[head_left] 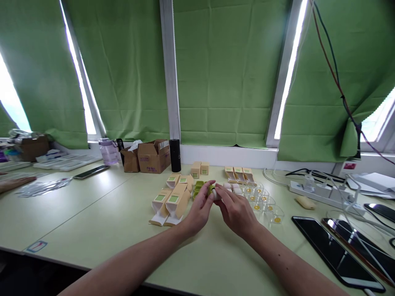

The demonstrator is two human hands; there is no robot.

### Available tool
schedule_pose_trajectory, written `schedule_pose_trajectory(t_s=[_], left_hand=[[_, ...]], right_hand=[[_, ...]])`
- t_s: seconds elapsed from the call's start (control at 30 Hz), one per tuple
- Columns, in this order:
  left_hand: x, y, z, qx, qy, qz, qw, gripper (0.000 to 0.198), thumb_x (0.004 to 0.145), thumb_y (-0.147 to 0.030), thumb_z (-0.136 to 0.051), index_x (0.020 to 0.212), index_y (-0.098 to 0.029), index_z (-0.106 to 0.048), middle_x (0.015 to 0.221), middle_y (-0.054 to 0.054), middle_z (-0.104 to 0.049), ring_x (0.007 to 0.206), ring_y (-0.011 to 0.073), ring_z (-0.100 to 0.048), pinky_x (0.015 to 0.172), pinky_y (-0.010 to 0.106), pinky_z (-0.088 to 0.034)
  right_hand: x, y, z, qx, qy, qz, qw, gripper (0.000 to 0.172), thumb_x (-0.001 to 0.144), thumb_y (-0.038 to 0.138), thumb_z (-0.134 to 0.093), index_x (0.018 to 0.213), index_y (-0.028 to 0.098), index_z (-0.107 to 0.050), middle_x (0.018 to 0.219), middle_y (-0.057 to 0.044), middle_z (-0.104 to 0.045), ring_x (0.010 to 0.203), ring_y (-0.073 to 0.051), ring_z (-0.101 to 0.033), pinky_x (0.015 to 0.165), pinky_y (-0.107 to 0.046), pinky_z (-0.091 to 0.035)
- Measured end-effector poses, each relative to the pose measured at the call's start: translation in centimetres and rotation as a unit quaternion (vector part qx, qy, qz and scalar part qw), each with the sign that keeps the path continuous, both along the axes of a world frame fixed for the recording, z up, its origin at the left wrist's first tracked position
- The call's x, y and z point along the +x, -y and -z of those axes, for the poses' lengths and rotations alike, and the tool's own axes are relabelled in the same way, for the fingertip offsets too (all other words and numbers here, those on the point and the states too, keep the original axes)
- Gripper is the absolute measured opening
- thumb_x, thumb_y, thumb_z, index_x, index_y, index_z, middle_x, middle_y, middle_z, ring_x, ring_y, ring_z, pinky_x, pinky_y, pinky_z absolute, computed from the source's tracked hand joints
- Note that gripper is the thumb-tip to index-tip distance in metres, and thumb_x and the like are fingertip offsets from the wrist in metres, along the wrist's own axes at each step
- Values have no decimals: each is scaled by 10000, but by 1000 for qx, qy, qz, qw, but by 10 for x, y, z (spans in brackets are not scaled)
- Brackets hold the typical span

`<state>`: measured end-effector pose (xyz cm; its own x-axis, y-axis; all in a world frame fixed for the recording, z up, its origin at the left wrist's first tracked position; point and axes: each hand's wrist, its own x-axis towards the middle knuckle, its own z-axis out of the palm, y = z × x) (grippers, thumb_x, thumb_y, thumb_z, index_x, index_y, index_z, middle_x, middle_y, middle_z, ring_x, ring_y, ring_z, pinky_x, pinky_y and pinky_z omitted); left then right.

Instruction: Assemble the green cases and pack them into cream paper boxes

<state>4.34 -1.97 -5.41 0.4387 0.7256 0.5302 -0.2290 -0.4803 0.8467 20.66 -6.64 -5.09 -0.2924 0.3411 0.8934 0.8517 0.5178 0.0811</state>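
Note:
My left hand and my right hand meet over the middle of the table, both closed around a small white and green piece. Fingers cover most of it, so its exact kind cannot be made out. Just behind my left hand sit several green pieces. White rounded pieces lie behind my right hand. To the right of them stand several clear plastic cups with yellow bottoms. Several small tan cartons with open flaps lie left of my hands.
Three tan cartons stand in a row behind the cups. Phones, a power strip and cables lie at the right. Cardboard boxes, a black cylinder and a purple bottle stand behind. Another person's hand rests far left.

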Motion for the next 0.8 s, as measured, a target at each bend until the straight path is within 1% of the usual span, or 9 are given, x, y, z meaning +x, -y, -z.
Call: schedule_pose_trajectory(t_s=[0.1,0.17,0.23,0.3,0.37,0.5,0.57,0.8], left_hand=[[0,2,-2,-12,-2,56,998,591,1020,-521,-633,1501,-228,-455,1400,133,-620,1295,266,-607,1133,407,-498],[1,0,-2,-9,3,68,998,628,984,-530,-690,1479,-224,-453,1404,139,-613,1293,269,-611,1129,403,-500],[2,-2,-2,-2,3,51,999,624,959,-546,-719,1431,-211,-486,1375,143,-626,1260,270,-625,1108,404,-513],[2,-5,-1,7,-7,30,1000,600,955,-570,-711,1385,-197,-521,1323,145,-652,1201,266,-648,1068,405,-536],[2,-7,-1,13,-12,18,1000,582,956,-584,-702,1357,-192,-545,1296,144,-668,1185,265,-656,1048,402,-549],[1,-6,-2,16,-6,14,1000,548,953,-578,-708,1325,-197,-578,1260,133,-686,1174,260,-661,1033,393,-559],[1,-6,-2,17,-6,14,1000,531,958,-574,-703,1318,-200,-585,1236,129,-698,1150,255,-669,1021,395,-564],[2,-6,-2,22,-7,1,1000,504,968,-563,-691,1302,-199,-591,1236,125,-705,1158,256,-673,1042,404,-557]], right_hand=[[1,1,1,-2,5,-7,1000,419,1053,119,-475,1457,162,-578,1310,-179,-763,1153,-286,-776,898,-396,-681],[1,1,1,3,9,-10,1000,418,1052,118,-464,1454,157,-574,1301,-182,-763,1151,-284,-774,914,-400,-675],[0,2,1,9,11,-12,1000,410,1059,132,-462,1456,153,-562,1280,-189,-767,1147,-283,-772,917,-400,-671],[-1,3,0,8,7,-17,1000,397,1067,151,-470,1456,155,-550,1263,-189,-769,1133,-279,-774,905,-394,-669],[-2,3,0,2,5,-21,1000,372,1069,162,-489,1435,163,-555,1258,-185,-769,1128,-278,-773,899,-393,-669],[-4,4,-1,7,2,-19,1000,336,1065,167,-515,1394,177,-584,1258,-184,-770,1136,-285,-772,925,-413,-665],[-4,4,-1,15,-2,-16,1000,337,1064,161,-509,1390,175,-593,1247,-188,-775,1123,-284,-778,914,-410,-670],[-4,4,0,24,4,-2,1000,298,1069,158,-513,1347,159,-623,1232,-196,-782,1100,-285,-788,866,-395,-682]])
